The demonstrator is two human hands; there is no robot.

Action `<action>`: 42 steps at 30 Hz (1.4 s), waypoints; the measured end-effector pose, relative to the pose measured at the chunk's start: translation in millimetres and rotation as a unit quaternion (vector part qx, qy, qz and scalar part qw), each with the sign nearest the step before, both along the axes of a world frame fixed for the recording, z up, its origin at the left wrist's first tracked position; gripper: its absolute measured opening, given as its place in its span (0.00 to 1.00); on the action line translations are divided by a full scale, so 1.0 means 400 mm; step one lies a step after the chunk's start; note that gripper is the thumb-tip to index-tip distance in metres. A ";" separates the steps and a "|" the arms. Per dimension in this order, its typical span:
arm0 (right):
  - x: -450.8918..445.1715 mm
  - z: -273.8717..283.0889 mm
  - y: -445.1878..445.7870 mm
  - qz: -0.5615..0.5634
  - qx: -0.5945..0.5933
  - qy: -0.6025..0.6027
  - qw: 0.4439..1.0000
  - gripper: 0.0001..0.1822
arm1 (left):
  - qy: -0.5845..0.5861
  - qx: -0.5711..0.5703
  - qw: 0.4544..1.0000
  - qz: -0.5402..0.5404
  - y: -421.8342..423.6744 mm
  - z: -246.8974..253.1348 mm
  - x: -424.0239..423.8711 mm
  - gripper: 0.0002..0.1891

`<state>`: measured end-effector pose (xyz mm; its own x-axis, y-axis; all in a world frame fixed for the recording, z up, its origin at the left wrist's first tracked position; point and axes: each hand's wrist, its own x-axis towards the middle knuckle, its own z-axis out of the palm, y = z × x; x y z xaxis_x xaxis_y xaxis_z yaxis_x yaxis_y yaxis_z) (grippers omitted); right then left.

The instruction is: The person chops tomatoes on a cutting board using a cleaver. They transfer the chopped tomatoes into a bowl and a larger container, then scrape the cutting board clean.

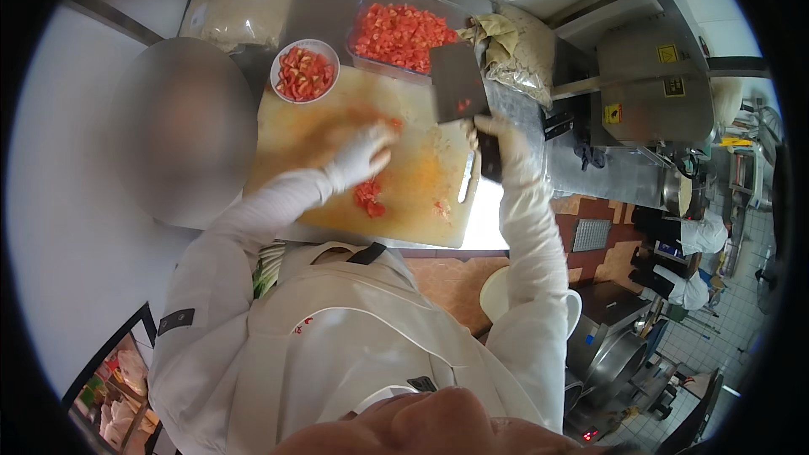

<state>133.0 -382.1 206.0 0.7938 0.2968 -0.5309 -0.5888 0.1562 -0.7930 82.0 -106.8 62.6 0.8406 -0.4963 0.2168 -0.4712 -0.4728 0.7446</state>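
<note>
My right hand [502, 139], in a pale glove, grips the dark handle of a Chinese cleaver [460, 85]. Its broad blade is raised at the far right of the cutting board, overlapping the near corner of the glass container, with a bit of tomato stuck to it. Over the middle of the yellowed cutting board [430, 215] is my gloved left hand [360, 155], motion-blurred, its fingers beside small tomato bits [395, 122]. Whether it holds anything is unclear. A small heap of cut tomato [369, 197] lies on the board, nearer to me than that hand.
Behind the board stand a white bowl of tomato pieces [336, 81] and a glass container of diced tomato [354, 58]. Filled plastic bags [253, 6] sit back left, another bag [528, 50] back right. A steel machine [651, 88] stands right. Two people [701, 232] are farther right.
</note>
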 end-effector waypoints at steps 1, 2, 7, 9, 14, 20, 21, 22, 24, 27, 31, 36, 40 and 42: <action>-0.057 0.016 0.016 -0.021 -0.033 -0.029 0.999 0.11 | -0.021 0.055 0.996 -0.060 0.003 -0.022 -0.058 0.19; -0.105 -0.002 0.016 -0.041 -0.043 -0.048 0.997 0.11 | -0.076 0.124 0.980 -0.139 0.001 -0.047 -0.100 0.24; -0.282 -0.250 -0.016 0.046 -0.430 -0.284 0.856 0.16 | -0.178 0.228 0.929 -0.233 -0.001 -0.112 -0.181 0.30; -0.284 -0.284 0.032 0.085 -0.549 -0.387 0.736 0.18 | -0.202 0.244 0.925 -0.208 0.002 -0.148 -0.167 0.29; -0.239 -0.407 0.067 0.166 -0.675 -0.382 0.609 0.23 | -0.190 0.303 0.927 -0.114 0.024 -0.127 -0.103 0.29; -0.349 -0.478 0.137 0.269 -0.644 -0.417 0.582 0.22 | -0.041 0.277 0.955 0.100 0.149 -0.087 -0.182 0.31; -0.353 -0.460 0.147 0.286 -0.618 -0.427 0.595 0.22 | -0.033 0.274 0.949 0.154 0.181 -0.089 -0.212 0.32; -0.348 -0.442 0.150 0.267 -0.599 -0.450 0.606 0.22 | -0.024 0.268 0.941 0.203 0.209 -0.098 -0.236 0.33; -0.298 -0.410 0.152 0.218 -0.617 -0.432 0.620 0.22 | -0.013 0.239 0.910 0.337 0.276 -0.140 -0.261 0.34; -0.271 -0.412 0.160 0.216 -0.658 -0.420 0.587 0.23 | 0.007 0.247 0.869 0.429 0.311 -0.211 -0.275 0.35; -0.353 -0.462 0.153 0.240 -0.625 -0.457 0.586 0.20 | 0.015 0.255 0.877 0.406 0.265 -0.221 -0.245 0.36; -0.463 -0.499 0.096 -0.046 -0.464 -0.291 0.836 0.08 | 0.005 0.218 0.937 0.273 0.113 -0.180 -0.214 0.35; -0.573 -0.484 0.077 -0.331 -0.205 0.000 0.921 0.07 | 0.009 0.155 0.949 0.274 0.041 -0.175 -0.170 0.32; -0.629 -0.506 0.101 -0.358 -0.175 0.065 0.915 0.08 | 0.014 0.141 0.954 0.264 0.012 -0.165 -0.149 0.30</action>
